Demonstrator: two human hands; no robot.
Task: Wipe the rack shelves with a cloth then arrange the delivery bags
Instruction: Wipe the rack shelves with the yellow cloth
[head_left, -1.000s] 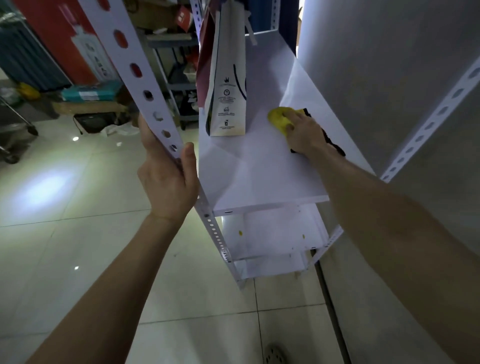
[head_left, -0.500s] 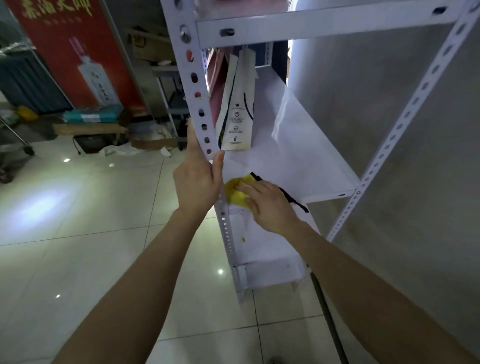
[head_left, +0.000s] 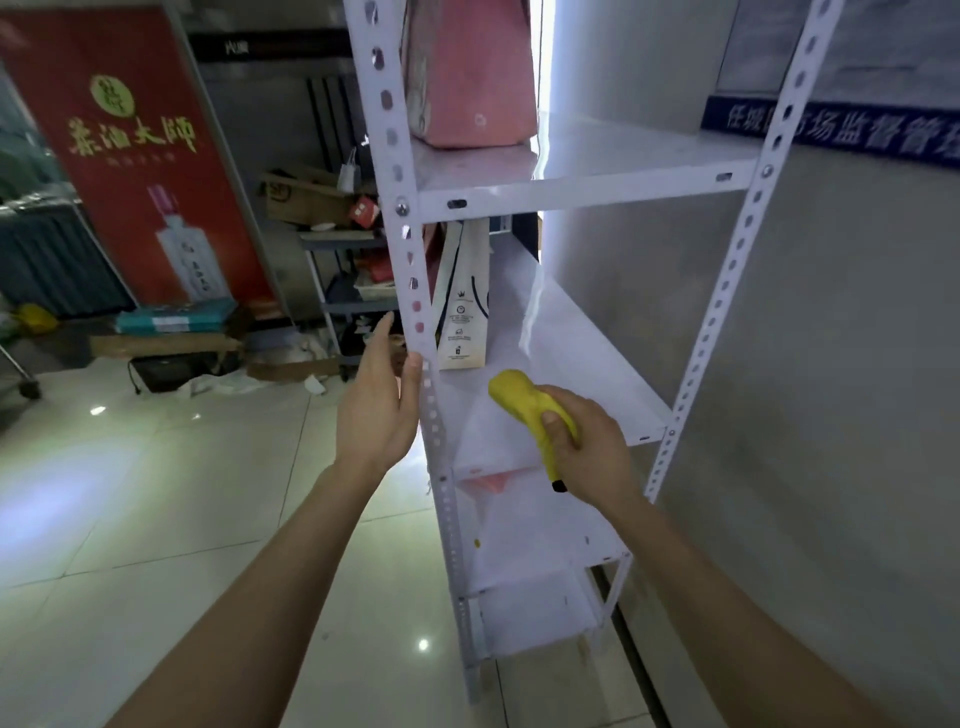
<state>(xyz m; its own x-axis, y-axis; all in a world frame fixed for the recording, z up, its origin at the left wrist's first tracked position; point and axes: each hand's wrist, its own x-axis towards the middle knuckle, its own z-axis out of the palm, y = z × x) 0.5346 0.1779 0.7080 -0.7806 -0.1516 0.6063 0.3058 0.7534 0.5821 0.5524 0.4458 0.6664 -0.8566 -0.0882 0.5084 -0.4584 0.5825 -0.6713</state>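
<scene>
A white metal rack (head_left: 587, 182) stands against the grey wall. My right hand (head_left: 587, 447) grips a bunched yellow cloth (head_left: 524, 400) with a black edge, lifted just above the front of the middle shelf (head_left: 582, 364). My left hand (head_left: 379, 405) rests at the rack's front left post (head_left: 410, 291), fingers loose, thumb touching the post. A cream paper delivery bag (head_left: 462, 301) stands upright at the back left of the middle shelf. A pink bag (head_left: 467, 73) stands on the upper shelf.
Two lower shelves (head_left: 540, 530) sit below my right hand, with something pink under the middle shelf. A red poster board (head_left: 140, 156), boxes and a cluttered cart (head_left: 343, 244) stand behind on the left. The glossy tiled floor (head_left: 156, 519) spreads to the left.
My view has risen, so the upper shelf and pink bag show. My right hand drew the cloth from mid-shelf to the front edge and lifted it. My left hand loosened its hold on the post.
</scene>
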